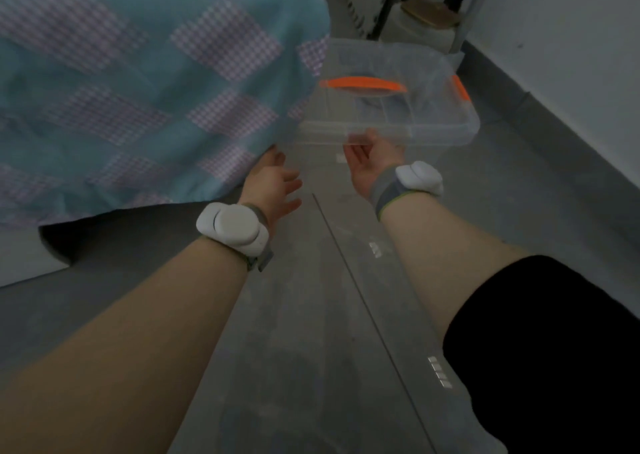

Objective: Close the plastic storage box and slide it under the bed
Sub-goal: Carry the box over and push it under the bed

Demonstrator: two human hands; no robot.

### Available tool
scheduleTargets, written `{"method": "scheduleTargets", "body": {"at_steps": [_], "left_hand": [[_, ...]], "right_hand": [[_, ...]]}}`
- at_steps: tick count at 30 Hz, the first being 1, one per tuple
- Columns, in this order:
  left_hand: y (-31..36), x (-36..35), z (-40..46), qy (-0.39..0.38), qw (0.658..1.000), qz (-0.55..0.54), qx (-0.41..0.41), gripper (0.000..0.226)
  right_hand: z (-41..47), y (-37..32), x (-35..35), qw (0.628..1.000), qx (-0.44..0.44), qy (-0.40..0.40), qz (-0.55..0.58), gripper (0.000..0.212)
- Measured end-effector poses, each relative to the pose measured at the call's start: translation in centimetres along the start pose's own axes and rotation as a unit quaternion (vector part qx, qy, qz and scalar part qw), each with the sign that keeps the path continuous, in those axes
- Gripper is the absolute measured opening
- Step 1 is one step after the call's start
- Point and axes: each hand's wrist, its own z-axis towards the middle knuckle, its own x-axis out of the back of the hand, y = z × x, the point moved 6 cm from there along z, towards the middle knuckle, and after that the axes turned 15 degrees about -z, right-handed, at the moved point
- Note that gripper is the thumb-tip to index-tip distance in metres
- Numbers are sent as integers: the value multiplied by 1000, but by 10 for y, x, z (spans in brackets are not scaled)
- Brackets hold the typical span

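Reaching for the box

Reaching my right hand [369, 162] to the clear storage box [391, 97] on the floor beside the bed [138, 83], fingers apart at its near rim; left hand [273, 183] open, empty. Next, I judge: seat the lid, then push

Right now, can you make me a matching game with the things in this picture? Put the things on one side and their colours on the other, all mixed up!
Things:
1. Box handle
2. Bed cover
3. Wrist devices
4. Sleeve

Colours:
A. white
B. black
C. orange
D. teal with purple checks

Pairs: 1-C, 2-D, 3-A, 4-B

The handle sits on top of the clear storage box.
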Motion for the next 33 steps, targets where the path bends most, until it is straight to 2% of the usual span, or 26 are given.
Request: {"method": "scheduleTargets", "body": {"at_steps": [5, 8, 10, 12, 13, 14, 15, 16, 17, 18, 19, 20, 21, 22, 23, 24, 25, 28, 29, 30, 31, 33], "left_hand": [[17, 52, 7, 23, 998, 62, -10, 60], [30, 78, 7, 32, 994, 101, -29, 63], [35, 83, 6, 29, 987, 145, -56, 62], [45, 91, 5, 25, 977, 193, -88, 60], [50, 100, 3, 25, 972, 211, -101, 59], [53, 101, 3, 19, 966, 230, -114, 58], [55, 104, 0, 14, 960, 252, -124, 57], [56, 104, -1, 11, 952, 276, -130, 57], [58, 108, -2, 16, 945, 298, -131, 57], [60, 114, -3, 26, 939, 320, -127, 57], [62, 122, -3, 36, 932, 339, -119, 58], [64, 129, -3, 45, 924, 362, -114, 59], [66, 135, -4, 51, 914, 388, -110, 59], [67, 140, -5, 58, 901, 416, -111, 58], [69, 145, -7, 64, 887, 444, -114, 56], [70, 147, -8, 70, 873, 467, -119, 54], [71, 151, -9, 77, 864, 482, -121, 52], [73, 163, -15, 87, 849, 505, -127, 51], [74, 166, -17, 88, 846, 510, -129, 52], [74, 169, -20, 90, 844, 513, -131, 52], [75, 171, -22, 91, 845, 511, -128, 52], [79, 174, -21, 90, 851, 501, -127, 53]], "right_hand": [[-8, 23, -49, 998, 7, -8, -57, 55], [-19, 35, -78, 995, 27, -44, -88, 54], [-17, 49, -91, 995, -21, -87, -40, 57], [-19, 65, -99, 994, -72, -86, -9, 53], [-23, 67, -104, 993, -21, -45, -105, 55], [-25, 67, -108, 974, 33, -36, -222, 58], [-28, 77, -115, 975, 21, -63, -211, 59], [-38, 83, -123, 985, -30, -107, -135, 58], [-41, 92, -130, 981, -64, -144, -114, 59], [-44, 97, -132, 974, -34, -118, -188, 58], [-54, 95, -134, 949, 53, -78, -301, 57], [-60, 93, -145, 896, 161, -80, -406, 58], [-60, 97, -152, 867, 189, -81, -453, 58], [-62, 107, -162, 856, 179, -116, -472, 57], [-66, 116, -168, 890, 124, -145, -415, 56], [-71, 122, -171, 905, 90, -168, -379, 55], [-68, 127, -175, 899, 114, -160, -391, 56], [-82, 131, -184, 820, 216, -102, -520, 64], [-84, 136, -184, 848, 178, -129, -482, 62], [-92, 146, -187, 902, 101, -185, -376, 57], [-99, 147, -190, 939, 33, -233, -249, 50], [-101, 149, -185, 972, -79, -209, -69, 34]]}}
